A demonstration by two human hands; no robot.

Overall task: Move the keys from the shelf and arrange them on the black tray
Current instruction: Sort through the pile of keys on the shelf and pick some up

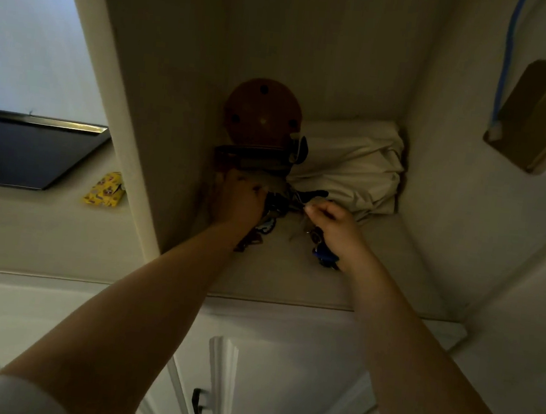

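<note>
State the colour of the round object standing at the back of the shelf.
Reddish-brown with dark holes: the round object, behind the left hand, seen in the head view.

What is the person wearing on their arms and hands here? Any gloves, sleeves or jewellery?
No gloves: the left hand and the right hand are bare, and both forearms are uncovered. A pale sleeve edge shows at the left upper arm. No watch, ring or bracelet shows, though the light is dim.

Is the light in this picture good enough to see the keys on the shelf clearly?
Head view: no, the alcove is dim, so the keys between the left hand and right hand blur into a dark tangle; wide-angle distortion bends the shelf edges.
</note>
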